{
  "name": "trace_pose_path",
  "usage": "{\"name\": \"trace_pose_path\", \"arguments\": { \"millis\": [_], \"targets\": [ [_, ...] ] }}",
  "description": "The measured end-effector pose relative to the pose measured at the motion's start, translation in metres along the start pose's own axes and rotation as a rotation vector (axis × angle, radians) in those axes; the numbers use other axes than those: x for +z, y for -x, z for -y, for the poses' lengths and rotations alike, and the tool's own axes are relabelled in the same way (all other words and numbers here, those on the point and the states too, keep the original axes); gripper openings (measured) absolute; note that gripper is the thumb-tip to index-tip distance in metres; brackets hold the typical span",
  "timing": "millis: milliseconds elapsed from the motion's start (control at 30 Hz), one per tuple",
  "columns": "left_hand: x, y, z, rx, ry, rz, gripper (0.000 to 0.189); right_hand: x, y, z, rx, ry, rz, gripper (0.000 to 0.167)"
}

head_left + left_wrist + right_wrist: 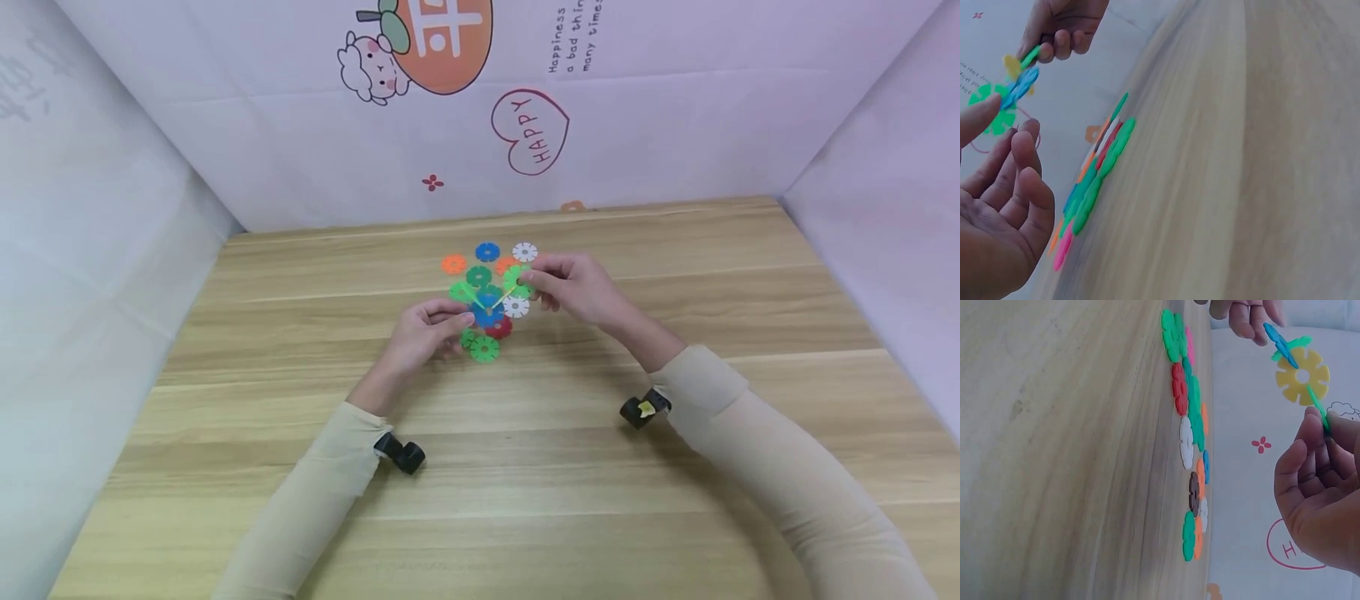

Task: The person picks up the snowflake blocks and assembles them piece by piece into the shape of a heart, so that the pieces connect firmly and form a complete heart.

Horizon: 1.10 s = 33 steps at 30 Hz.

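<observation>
Both hands hold up one joined cluster of slotted plastic discs over the tabletop. The left hand (pixel 420 335) pinches its blue disc (pixel 486 317) between thumb and fingers. At the cluster's other side, the right hand (pixel 576 287) pinches a light green disc (pixel 513 273) by its rim. Between these two sits a yellow disc (pixel 1319 376), seen nearly face-on in the right wrist view, with the green one slotted into its edge. A second light green disc (pixel 984 107) joins the blue disc on the left hand's side.
Loose discs lie on the wooden table (pixel 480 500) beneath and behind the hands, among them an orange disc (pixel 453 264), a white disc (pixel 525 251), a red disc (pixel 1179 390) and a pink disc (pixel 1064 249). A printed cloth (pixel 300 150) hangs behind the table.
</observation>
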<state>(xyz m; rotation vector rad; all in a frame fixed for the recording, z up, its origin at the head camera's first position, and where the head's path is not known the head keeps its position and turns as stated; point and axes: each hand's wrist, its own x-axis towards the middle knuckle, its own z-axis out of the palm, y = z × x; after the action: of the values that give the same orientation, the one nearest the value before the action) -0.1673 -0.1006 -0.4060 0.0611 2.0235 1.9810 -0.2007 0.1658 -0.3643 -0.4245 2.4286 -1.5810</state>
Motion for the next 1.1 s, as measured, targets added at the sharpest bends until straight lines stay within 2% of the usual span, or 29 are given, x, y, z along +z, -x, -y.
{"name": "trace_pose_path", "arguments": {
  "millis": [233, 400, 533, 733, 967, 1100],
  "targets": [
    [-0.010, -0.001, -0.002, 0.015, -0.009, -0.010, 0.041, -0.003, 0.002, -0.001, 0.031, -0.001, 0.022, 0.026],
    [-0.003, -0.005, -0.005, 0.021, -0.092, 0.033, 0.039, 0.001, 0.003, 0.000, 0.040, 0.008, 0.062, 0.028],
    [0.005, -0.006, -0.008, 0.028, -0.153, 0.092, 0.035, 0.006, 0.002, 0.000, 0.009, 0.017, 0.098, 0.027],
    [0.013, -0.007, -0.011, 0.041, -0.133, 0.124, 0.030, 0.013, -0.001, 0.000, -0.033, 0.018, 0.145, 0.029],
    [0.019, -0.007, -0.012, 0.045, -0.091, 0.100, 0.020, 0.019, -0.004, 0.001, -0.025, 0.019, 0.167, 0.028],
    [0.019, -0.005, -0.011, 0.042, -0.080, 0.075, 0.014, 0.019, -0.008, 0.000, 0.005, 0.014, 0.161, 0.029]
  ]
}}
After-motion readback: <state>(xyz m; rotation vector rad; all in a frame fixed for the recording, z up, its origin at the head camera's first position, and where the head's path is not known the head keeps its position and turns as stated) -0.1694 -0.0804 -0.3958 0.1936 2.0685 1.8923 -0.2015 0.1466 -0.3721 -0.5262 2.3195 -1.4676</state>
